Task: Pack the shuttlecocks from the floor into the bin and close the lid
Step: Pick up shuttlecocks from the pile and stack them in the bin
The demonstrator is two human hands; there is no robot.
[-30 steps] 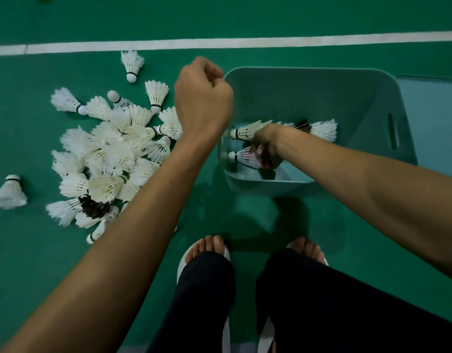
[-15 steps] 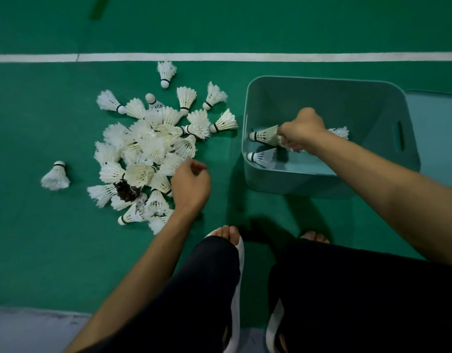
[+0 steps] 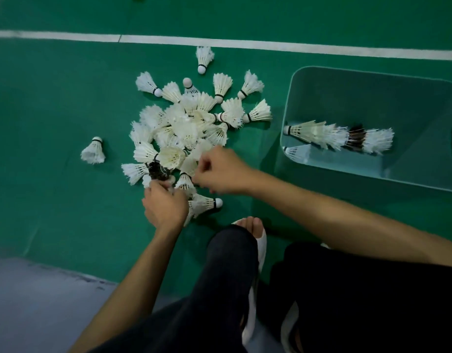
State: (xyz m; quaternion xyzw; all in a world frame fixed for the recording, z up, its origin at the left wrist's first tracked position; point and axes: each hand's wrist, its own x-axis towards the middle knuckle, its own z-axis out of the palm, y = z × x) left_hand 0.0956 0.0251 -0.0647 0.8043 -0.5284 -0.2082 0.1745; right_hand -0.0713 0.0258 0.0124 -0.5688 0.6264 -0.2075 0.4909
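The right hand [image 3: 220, 171] had left the bin [image 3: 372, 98] and joined the left hand [image 3: 165, 205] at the near edge of the shuttlecocks [image 3: 184, 123] piled on the floor [image 3: 54, 98]. A nested row [image 3: 339, 135] stayed inside the bin, so another batch was probably starting. The left fingers curled into feathers. The right hand's grip was blurred, and I could not tell it. Bare floor separated pile from bin, and the bin's rim stood open.

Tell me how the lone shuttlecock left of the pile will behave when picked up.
The lone shuttlecock probably weighs little: mostly thin white feathers on a small cork. The feather skirt looks ragged, so a hard squeeze may crush it.
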